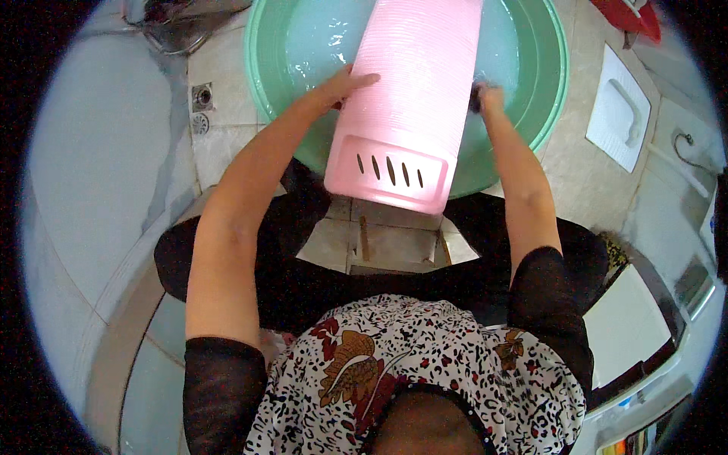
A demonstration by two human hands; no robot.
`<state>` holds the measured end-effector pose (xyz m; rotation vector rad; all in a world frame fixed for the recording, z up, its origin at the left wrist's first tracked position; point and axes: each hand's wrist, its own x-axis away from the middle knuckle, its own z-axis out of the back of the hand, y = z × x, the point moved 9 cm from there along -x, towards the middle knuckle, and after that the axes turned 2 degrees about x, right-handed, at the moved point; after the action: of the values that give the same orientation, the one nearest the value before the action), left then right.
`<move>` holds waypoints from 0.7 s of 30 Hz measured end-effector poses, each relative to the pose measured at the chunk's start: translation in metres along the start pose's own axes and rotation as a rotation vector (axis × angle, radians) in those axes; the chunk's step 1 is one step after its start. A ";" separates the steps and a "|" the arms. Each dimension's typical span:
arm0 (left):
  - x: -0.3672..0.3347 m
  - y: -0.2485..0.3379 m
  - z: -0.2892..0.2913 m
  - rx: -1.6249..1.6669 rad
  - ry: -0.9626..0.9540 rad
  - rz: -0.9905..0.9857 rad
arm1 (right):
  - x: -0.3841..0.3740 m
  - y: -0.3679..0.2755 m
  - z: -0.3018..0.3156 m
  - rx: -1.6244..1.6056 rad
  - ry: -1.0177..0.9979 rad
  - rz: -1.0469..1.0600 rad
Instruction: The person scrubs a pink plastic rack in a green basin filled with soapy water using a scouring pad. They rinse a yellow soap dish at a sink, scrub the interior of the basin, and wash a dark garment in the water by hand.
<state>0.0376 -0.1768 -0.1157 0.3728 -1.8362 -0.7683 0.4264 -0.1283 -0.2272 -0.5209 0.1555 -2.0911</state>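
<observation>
A long pink ribbed plastic piece (409, 98), with a smooth end panel cut by several slanted slots, lies tilted across the near rim of a green tub (560, 83). Its far part reaches over the bluish water. My left hand (345, 87) grips its left edge, thumb on the upper face and the other fingers mostly hidden. On the other side my right hand (491, 97) is closed beside the right edge, over the water. Something small and dark (475, 97) shows at its fingers; its kind is too blurred to tell.
Left of the tub, a floor drain (202, 95) is set in the tiles. A metal-framed item (178, 30) stands at the far left. To the right are a white squat toilet (618, 114) and a red object (633, 19). My knees flank the tub's near side.
</observation>
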 end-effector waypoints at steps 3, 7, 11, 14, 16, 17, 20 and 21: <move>0.003 -0.055 0.053 0.035 0.143 -0.006 | 0.061 -0.111 0.039 -0.513 0.046 -0.131; 0.000 -0.047 0.025 0.110 0.119 -0.173 | 0.131 -0.215 0.111 -0.121 0.376 0.637; 0.014 -0.048 0.016 0.132 0.204 -0.254 | 0.248 -0.251 0.069 -0.103 0.078 0.823; 0.015 -0.062 0.033 0.253 0.208 -0.367 | 0.328 -0.277 0.057 -0.188 -0.049 1.008; 0.026 -0.062 0.038 0.176 0.389 -0.243 | 0.352 -0.272 0.051 -0.220 -0.127 1.015; 0.005 -0.074 0.045 0.058 0.457 -0.121 | 0.356 -0.265 0.045 -0.213 -0.174 1.005; 0.014 -0.082 0.072 0.337 0.385 -0.411 | 0.390 -0.266 0.041 -0.194 -0.336 1.217; 0.008 -0.073 0.046 0.302 0.356 -0.357 | 0.383 -0.244 0.042 -0.104 -0.424 1.305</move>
<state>-0.0156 -0.2208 -0.1688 0.9888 -1.5624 -0.6105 0.0760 -0.3090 0.0026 -0.6576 0.2622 -0.6906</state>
